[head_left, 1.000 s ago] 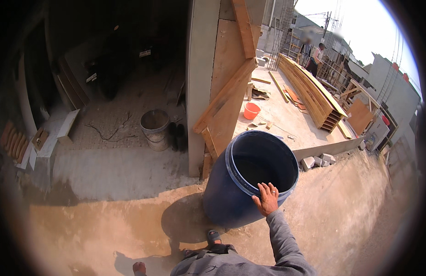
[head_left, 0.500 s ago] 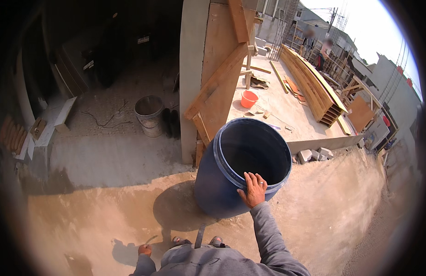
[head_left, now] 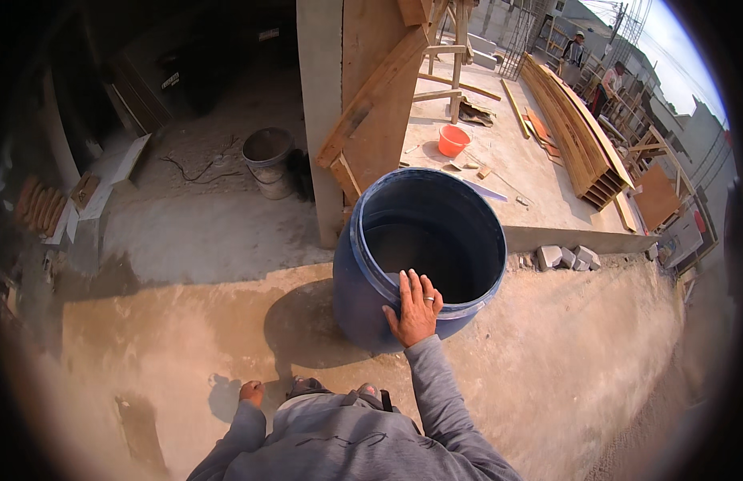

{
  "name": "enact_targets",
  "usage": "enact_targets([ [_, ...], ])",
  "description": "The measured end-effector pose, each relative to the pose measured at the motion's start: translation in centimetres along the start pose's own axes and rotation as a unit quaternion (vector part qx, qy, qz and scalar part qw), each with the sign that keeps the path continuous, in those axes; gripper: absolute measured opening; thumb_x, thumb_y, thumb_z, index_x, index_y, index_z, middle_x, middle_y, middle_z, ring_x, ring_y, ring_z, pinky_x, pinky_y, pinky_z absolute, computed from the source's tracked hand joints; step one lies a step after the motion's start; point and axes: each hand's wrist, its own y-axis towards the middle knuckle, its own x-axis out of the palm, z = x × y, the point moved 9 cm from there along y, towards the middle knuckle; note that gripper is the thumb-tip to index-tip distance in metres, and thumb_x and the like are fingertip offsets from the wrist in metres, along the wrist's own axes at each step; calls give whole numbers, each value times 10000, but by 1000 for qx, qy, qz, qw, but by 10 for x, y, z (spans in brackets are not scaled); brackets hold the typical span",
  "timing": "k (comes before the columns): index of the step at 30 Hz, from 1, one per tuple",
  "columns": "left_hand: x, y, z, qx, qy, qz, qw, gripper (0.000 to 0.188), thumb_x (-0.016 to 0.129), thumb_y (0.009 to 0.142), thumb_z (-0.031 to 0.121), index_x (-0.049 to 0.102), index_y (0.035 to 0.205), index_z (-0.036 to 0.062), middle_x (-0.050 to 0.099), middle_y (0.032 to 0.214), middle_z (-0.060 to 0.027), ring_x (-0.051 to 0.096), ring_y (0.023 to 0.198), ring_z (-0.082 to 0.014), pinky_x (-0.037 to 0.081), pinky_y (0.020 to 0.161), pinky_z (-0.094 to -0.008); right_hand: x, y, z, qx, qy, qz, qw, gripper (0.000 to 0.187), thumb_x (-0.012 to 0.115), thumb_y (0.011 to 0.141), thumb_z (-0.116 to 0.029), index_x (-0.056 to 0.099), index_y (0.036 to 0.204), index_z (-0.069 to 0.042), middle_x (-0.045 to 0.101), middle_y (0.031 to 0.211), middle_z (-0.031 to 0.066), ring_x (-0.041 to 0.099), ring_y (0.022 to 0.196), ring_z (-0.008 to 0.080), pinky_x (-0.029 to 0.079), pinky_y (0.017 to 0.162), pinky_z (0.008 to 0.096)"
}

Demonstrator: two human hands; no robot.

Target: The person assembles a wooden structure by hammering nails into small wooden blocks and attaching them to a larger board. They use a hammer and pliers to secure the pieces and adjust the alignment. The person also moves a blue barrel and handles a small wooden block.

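A large blue plastic barrel (head_left: 359, 305) stands in front of me, its open top facing up and its inside dark. My right hand (head_left: 418, 309) lies over the near rim, fingers hooked inward and thumb against the outer wall; a ring shows on one finger. Low on the left, my left hand (head_left: 251, 392) hangs beside my body with its fingers curled in. I see nothing sticking out of it, and it is apart from the barrel.
Behind the barrel, a raised concrete slab (head_left: 540, 238) bears an orange bucket (head_left: 453, 141) and stacked long boards (head_left: 576, 132). Broken blocks (head_left: 550, 257) lie along its foot. A grey bucket (head_left: 269, 164) stands in the shaded room at left. Two people (head_left: 574, 53) are far right.
The barrel and both hands now sit higher in the picture as the view has shifted. My right hand stays on the rim, its fingers now closer together.
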Motion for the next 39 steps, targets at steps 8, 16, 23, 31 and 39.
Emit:
enact_targets([
  [8, 42, -37, 69, 25, 83, -58, 995, 260, 610, 792, 232, 713, 914, 27, 695, 823, -172, 682, 799, -265, 507, 727, -353, 5, -9, 17, -23, 25, -9, 999, 838, 723, 794, -313, 314, 1490, -88, 357, 1500, 152, 321, 1374, 314, 200, 1100, 497],
  [16, 63, -57, 59, 13, 99, -92, 991, 211, 608, 771, 213, 617, 704, 14, 583, 595, -109, 557, 555, -216, 450, 566, -368, 2, -12, 26, -46, 71, 3, 996, 811, 723, 803, -268, 324, 1482, -73, 390, 1478, 149, 414, 1301, 296, 253, 1088, 457],
  [23, 78, -10, 78, -23, 112, -147, 983, 188, 591, 783, 204, 618, 712, 32, 610, 637, -111, 601, 622, -225, 456, 598, -369, -14, -25, 44, -65, 62, -19, 996, 815, 723, 803, -234, 314, 1485, -55, 456, 1415, 136, 487, 1168, 293, 321, 1045, 416],
  [31, 123, 60, 160, 118, 99, -115, 981, 346, 573, 807, 226, 699, 1031, -6, 707, 889, -148, 662, 836, -253, 509, 800, -336, -23, -21, 45, -124, 157, -53, 978, 847, 726, 792, -266, 301, 1489, -42, 436, 1418, 193, 472, 1169, 342, 311, 1049, 460],
  [39, 189, 10, 154, 19, 35, -115, 993, 337, 556, 832, 209, 698, 1041, -15, 706, 861, -138, 680, 843, -231, 519, 802, -331, -70, -66, 99, -214, 440, 10, 872, 591, 619, 910, -141, 391, 1444, -33, 448, 1423, 219, 426, 1326, 387, 375, 1092, 475],
])
